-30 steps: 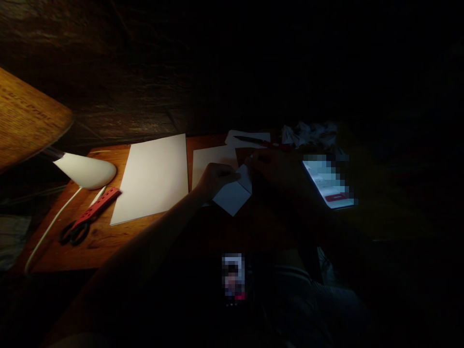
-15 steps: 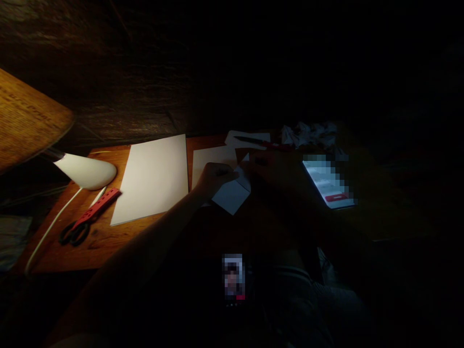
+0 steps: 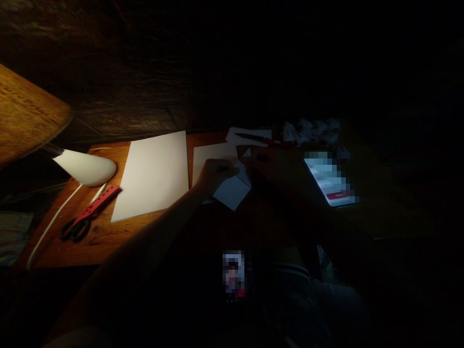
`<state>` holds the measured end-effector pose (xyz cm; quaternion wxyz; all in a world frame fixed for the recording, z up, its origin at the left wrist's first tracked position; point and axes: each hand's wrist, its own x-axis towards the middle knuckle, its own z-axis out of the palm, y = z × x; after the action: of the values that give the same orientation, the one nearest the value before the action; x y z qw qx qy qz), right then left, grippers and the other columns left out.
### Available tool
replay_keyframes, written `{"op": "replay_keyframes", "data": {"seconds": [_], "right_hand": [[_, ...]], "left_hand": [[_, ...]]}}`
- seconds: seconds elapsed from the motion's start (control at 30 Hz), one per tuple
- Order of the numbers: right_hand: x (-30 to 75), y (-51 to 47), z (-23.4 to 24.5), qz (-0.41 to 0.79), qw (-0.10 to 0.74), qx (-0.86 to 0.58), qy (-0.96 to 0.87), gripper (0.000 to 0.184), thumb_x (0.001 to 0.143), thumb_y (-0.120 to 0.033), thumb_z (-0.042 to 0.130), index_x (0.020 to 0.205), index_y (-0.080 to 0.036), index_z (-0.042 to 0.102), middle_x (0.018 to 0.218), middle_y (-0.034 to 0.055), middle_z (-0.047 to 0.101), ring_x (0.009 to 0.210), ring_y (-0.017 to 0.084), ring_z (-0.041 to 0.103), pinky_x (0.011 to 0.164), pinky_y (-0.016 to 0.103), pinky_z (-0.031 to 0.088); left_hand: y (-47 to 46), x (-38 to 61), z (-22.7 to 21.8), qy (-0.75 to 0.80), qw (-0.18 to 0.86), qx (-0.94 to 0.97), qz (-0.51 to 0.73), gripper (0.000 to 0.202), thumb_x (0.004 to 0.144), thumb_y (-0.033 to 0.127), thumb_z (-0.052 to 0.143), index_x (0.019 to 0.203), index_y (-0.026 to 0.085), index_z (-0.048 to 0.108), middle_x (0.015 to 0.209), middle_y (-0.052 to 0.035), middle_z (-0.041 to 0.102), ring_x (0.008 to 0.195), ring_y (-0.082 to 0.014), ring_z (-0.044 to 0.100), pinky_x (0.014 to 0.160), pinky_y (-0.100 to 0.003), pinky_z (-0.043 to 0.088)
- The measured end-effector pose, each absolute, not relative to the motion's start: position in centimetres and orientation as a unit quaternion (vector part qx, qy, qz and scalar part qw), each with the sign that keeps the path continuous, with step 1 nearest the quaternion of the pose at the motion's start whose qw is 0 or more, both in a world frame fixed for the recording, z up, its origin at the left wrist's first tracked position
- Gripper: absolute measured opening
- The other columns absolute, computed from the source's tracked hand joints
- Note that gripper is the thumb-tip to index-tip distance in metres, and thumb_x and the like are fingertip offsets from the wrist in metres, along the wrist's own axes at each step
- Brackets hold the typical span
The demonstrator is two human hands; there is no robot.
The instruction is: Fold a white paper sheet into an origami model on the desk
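A small piece of white paper (image 3: 234, 192) with folds in it is held above the wooden table (image 3: 103, 246). My left hand (image 3: 215, 175) pinches it from the left, with the fingers closed on its upper part. On the paper's right side my right hand (image 3: 266, 164) is mostly lost in the dark. Its fingers look bent against the raised corner, but their exact grip is hard to see. Behind the left hand lies another white sheet (image 3: 210, 152). Farther left is a large stack of white paper (image 3: 155, 174).
On the left stand a lamp with a white base (image 3: 87, 168) and wooden shade (image 3: 29, 113), beside black-handled scissors in a red cover (image 3: 96, 205). A knife (image 3: 257, 139) lies on paper at the back, near crumpled white paper shapes (image 3: 311, 131). Lit phones lie right (image 3: 329, 183) and below (image 3: 234, 275).
The paper's upper corner stands up a little more between my hands. Both hands stay in nearly the same place, and the whole view has shifted slightly.
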<state>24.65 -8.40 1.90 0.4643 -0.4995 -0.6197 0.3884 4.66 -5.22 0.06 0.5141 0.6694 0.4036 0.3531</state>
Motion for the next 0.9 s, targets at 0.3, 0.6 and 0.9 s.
{"op": "replay_keyframes", "data": {"seconds": [0.3, 0.6, 0.9], "right_hand": [[24.55, -8.54, 2.07, 0.379, 0.443, -0.519, -0.625, 0.033, 0.085, -0.042, 0.073, 0.064, -0.019, 0.059, 0.065, -0.0025, 0.056, 0.061, 0.011, 0.046, 0.06, 0.027, 0.036], [24.57, -8.41, 1.72, 0.357, 0.459, -0.511, -0.633, 0.032, 0.086, -0.041, 0.073, 0.066, -0.019, 0.061, 0.068, -0.0008, 0.061, 0.067, 0.014, 0.053, 0.064, 0.028, 0.039], [24.71, -8.22, 1.39, 0.38, 0.434, -0.508, -0.64, 0.031, 0.086, -0.039, 0.073, 0.065, -0.019, 0.065, 0.071, 0.0007, 0.065, 0.067, 0.014, 0.054, 0.064, 0.029, 0.039]], "left_hand": [[-5.01, 4.53, -0.3, 0.414, 0.508, 0.66, 0.367, 0.034, 0.069, 0.042, 0.078, 0.055, 0.019, 0.059, 0.053, 0.0026, 0.051, 0.05, -0.0091, 0.045, 0.049, -0.025, 0.028], [-5.13, 4.63, -0.15, 0.418, 0.508, 0.65, 0.38, 0.034, 0.068, 0.043, 0.079, 0.054, 0.019, 0.06, 0.053, 0.0023, 0.053, 0.05, -0.0097, 0.046, 0.049, -0.025, 0.028], [-5.22, 4.61, 0.17, 0.424, 0.519, 0.625, 0.401, 0.033, 0.066, 0.042, 0.08, 0.052, 0.019, 0.062, 0.052, 0.002, 0.052, 0.05, -0.0091, 0.044, 0.049, -0.025, 0.027]]}}
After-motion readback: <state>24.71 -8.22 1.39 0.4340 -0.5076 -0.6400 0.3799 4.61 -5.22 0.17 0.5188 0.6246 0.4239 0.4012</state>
